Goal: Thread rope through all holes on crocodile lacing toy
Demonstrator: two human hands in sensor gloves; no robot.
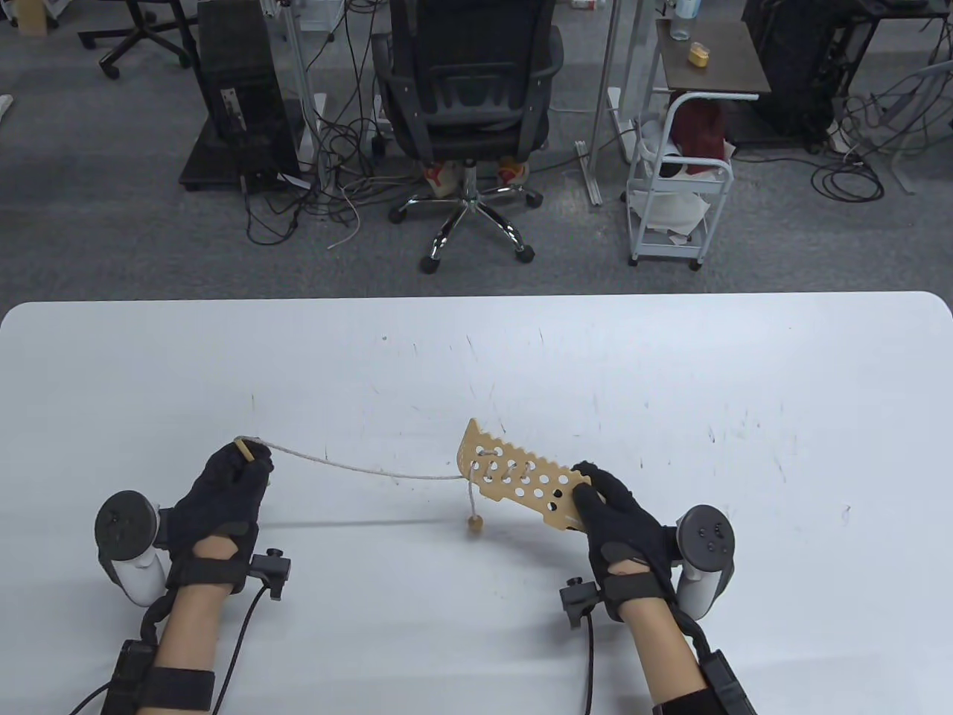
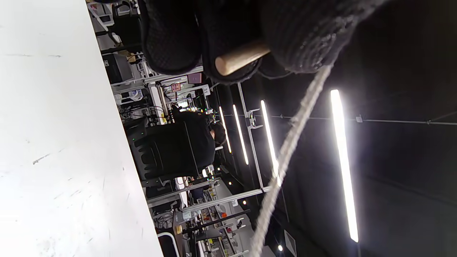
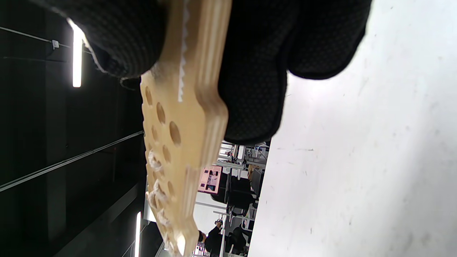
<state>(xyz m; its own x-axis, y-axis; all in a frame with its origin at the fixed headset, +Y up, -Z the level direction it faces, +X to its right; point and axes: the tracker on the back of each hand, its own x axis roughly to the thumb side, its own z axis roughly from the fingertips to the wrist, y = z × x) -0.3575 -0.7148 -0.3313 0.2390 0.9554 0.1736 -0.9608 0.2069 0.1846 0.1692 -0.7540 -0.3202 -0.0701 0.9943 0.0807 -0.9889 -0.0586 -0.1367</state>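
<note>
One white desk point(image 1: 670, 357) fills the lower frame. At lower centre one tan wooden crocodile lacing board point(image 1: 514, 477) is held above it — the right hand point(image 1: 622, 529) grasps its near end. At lower left, the left hand point(image 1: 227, 491) pinches one wooden needle point(image 1: 243, 450), drawing one pale rope point(image 1: 357, 466) sideways. Pull snug, steadily, keeping the board level; one wooden bead point(image 1: 474, 525) dangles below.

The right hand's point(image 1: 622, 532) grip hides the near end of the flat, hole-dotted wooden crocodile board point(image 1: 521, 480), and the pale twisted rope point(image 2: 285, 157) blurs toward the left wrist view's bottom edge.
</note>
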